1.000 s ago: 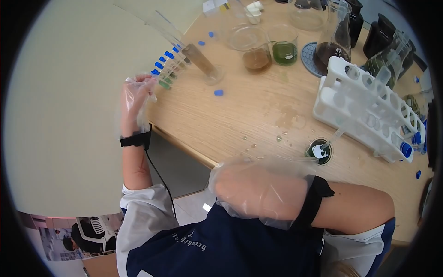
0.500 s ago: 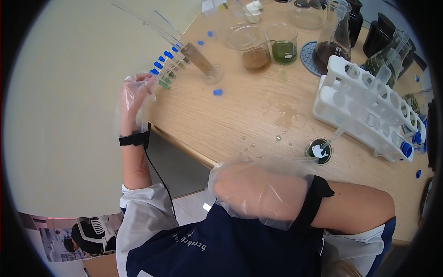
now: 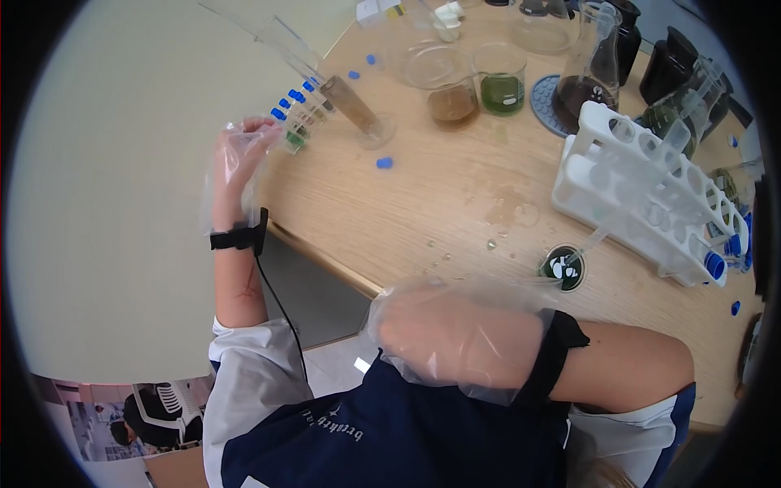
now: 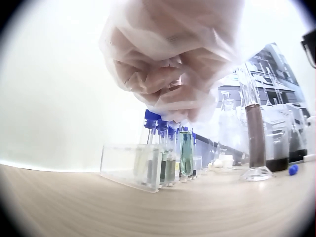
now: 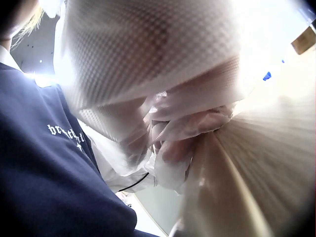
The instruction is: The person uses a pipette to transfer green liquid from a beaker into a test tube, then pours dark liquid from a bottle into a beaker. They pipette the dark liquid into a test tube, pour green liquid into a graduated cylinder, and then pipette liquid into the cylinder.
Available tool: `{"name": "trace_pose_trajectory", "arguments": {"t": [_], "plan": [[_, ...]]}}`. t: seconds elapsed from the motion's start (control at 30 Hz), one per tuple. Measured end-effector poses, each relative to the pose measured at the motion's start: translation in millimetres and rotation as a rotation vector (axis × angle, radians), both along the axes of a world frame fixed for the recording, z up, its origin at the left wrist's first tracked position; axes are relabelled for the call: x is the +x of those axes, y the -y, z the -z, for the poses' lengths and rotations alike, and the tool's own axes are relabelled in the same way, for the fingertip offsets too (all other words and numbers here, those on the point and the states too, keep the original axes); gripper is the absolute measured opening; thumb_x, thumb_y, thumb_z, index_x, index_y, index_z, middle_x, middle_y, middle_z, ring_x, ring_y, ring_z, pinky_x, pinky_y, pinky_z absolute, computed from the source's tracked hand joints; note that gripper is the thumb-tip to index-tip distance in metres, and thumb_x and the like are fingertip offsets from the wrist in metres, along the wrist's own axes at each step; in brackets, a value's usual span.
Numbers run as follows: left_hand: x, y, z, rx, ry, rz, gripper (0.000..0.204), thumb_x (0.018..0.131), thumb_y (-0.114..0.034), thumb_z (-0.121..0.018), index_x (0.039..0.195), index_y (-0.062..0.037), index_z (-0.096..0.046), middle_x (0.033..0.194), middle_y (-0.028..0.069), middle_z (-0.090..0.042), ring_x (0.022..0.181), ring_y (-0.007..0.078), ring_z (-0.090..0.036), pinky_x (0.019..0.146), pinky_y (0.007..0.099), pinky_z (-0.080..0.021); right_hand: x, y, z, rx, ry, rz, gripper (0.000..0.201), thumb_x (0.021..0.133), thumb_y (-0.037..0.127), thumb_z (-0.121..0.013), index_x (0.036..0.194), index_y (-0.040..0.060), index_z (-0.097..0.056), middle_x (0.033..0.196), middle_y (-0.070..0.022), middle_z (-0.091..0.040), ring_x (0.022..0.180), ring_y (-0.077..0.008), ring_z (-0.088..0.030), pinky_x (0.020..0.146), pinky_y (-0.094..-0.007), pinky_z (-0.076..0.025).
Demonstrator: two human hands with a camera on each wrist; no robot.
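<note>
My left hand (image 3: 246,159), in a clear plastic glove, is at the table's left edge beside a small clear rack (image 4: 131,165) of blue-capped test tubes (image 3: 290,103). Its curled fingers pinch the top of a test tube of green liquid (image 4: 186,153), which hangs in front of the others; the glove hides its upper end. Also gloved, my right hand (image 3: 439,313) rests at the table's front edge, holding nothing. Its fingers (image 5: 185,126) lie loosely bent in the right wrist view.
A tall glass cylinder of brown liquid (image 3: 350,104) stands beside the tubes. Farther back are beakers of brown (image 3: 453,110) and green liquid (image 3: 502,93). A white tube rack (image 3: 602,183) is at right, near a dark green pot (image 3: 563,268). Loose blue caps (image 3: 385,163) lie around.
My left hand has shifted slightly up and to the right, over the nearest blue cap, and the green tube has moved with it. The right hand has stayed still.
</note>
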State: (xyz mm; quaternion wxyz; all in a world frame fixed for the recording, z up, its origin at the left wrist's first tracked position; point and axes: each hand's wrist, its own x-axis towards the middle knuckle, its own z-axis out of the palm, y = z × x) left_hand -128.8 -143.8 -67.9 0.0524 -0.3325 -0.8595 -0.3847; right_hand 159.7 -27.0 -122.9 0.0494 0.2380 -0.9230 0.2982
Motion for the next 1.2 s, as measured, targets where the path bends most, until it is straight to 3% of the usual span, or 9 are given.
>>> {"name": "trace_pose_trajectory", "arguments": {"t": [0.07, 0.27, 0.37, 0.43, 0.5, 0.57, 0.67, 0.97, 1.2], "plan": [[0, 0, 0, 0.006, -0.006, 0.009, 0.029, 0.073, -0.022, -0.072, 0.089, 0.0021, -0.067, 0.077, 0.0029, -0.063, 0.072, 0.0089, -0.057, 0.065, 0.0225, -0.044, 3, 0, 2, 0.086, -0.143, 0.058, 0.013, 0.063, 0.011, -0.056, 0.057, -0.0003, -0.056, 0.056, -0.0172, -0.051, 0.057, -0.0298, -0.056, 0.056, -0.0350, -0.047], [24, 0, -7, -0.002, 0.127, 0.123, 0.028, 0.074, -0.021, -0.072, 0.088, 0.0021, -0.066, 0.078, 0.0045, -0.064, 0.072, 0.0102, -0.058, 0.066, 0.0240, -0.045, 7, -16, -21, 0.006, 0.083, -0.070, 0.014, 0.068, 0.012, -0.054, 0.060, -0.0001, -0.056, 0.057, -0.0169, -0.050, 0.057, -0.0284, -0.054, 0.059, -0.0353, -0.047], [58, -1, -13, 0.054, 0.190, 0.191, 0.031, 0.073, -0.022, -0.072, 0.088, 0.0029, -0.063, 0.080, 0.0065, -0.063, 0.074, 0.0116, -0.058, 0.068, 0.0255, -0.046, 4, -8, -21, -0.276, 0.093, 0.031, 0.011, 0.072, 0.011, -0.054, 0.068, 0.0014, -0.058, 0.062, -0.0156, -0.052, 0.058, -0.0281, -0.054, 0.059, -0.0365, -0.046], [85, -2, -18, 0.100, 0.293, 0.238, 0.033, 0.072, -0.023, -0.072, 0.088, 0.0037, -0.061, 0.082, 0.0077, -0.062, 0.075, 0.0127, -0.059, 0.070, 0.0266, -0.047, -9, 7, -2, -0.071, -0.449, 0.248, 0.007, 0.075, 0.010, -0.057, 0.074, 0.0035, -0.060, 0.064, -0.0136, -0.052, 0.060, -0.0272, -0.055, 0.058, -0.0368, -0.046], [105, -3, -27, 0.149, 0.390, 0.272, 0.032, 0.070, -0.019, -0.071, 0.087, 0.0048, -0.057, 0.085, 0.0088, -0.060, 0.078, 0.0148, -0.059, 0.071, 0.0275, -0.048, -12, 10, -6, -0.165, -0.598, 0.437, 0.007, 0.075, 0.009, -0.060, 0.081, 0.0051, -0.060, 0.067, -0.0112, -0.053, 0.061, -0.0254, -0.055, 0.058, -0.0357, -0.046], [124, -4, -46, 0.153, 0.448, 0.330, 0.029, 0.070, -0.015, -0.069, 0.086, 0.0050, -0.056, 0.086, 0.0086, -0.059, 0.079, 0.0158, -0.060, 0.072, 0.0277, -0.048, -7, 2, -55, -0.579, -0.369, 0.623, 0.014, 0.074, 0.006, -0.063, 0.088, 0.0063, -0.061, 0.071, -0.0085, -0.053, 0.061, -0.0228, -0.055, 0.057, -0.0331, -0.046], [136, -9, -58, 0.182, 0.368, 0.359, 0.025, 0.064, -0.009, -0.069, 0.082, 0.0041, -0.057, 0.083, 0.0071, -0.056, 0.076, 0.0158, -0.057, 0.068, 0.0278, -0.046, 8, -7, -67, -0.550, -0.553, 0.712, 0.025, 0.074, 0.005, -0.068, 0.096, 0.0055, -0.058, 0.081, -0.0067, -0.053, 0.061, -0.0195, -0.054, 0.057, -0.0299, -0.045], [174, -43, -101, 0.340, 0.514, 0.499, 0.025, 0.056, 0.000, -0.073, 0.076, 0.0032, -0.059, 0.084, 0.0077, -0.057, 0.072, 0.0159, -0.055, 0.064, 0.0273, -0.045, 28, -16, -91, -0.704, -0.460, 0.819, 0.035, 0.077, 0.009, -0.068, 0.108, -0.0002, -0.057, 0.089, -0.0104, -0.055, 0.065, -0.0160, -0.054, 0.060, -0.0280, -0.046], [185, -80, -107, 0.099, 0.506, 0.881, 0.020, 0.061, -0.002, -0.074, 0.076, 0.0024, -0.062, 0.080, 0.0063, -0.059, 0.073, 0.0139, -0.057, 0.066, 0.0263, -0.046, 61, -25, -88, -0.769, -0.287, 0.913, 0.028, 0.081, 0.009, -0.065, 0.106, -0.0017, -0.061, 0.087, -0.0110, -0.063, 0.072, -0.0142, -0.061, 0.064, -0.0278, -0.049]]}}
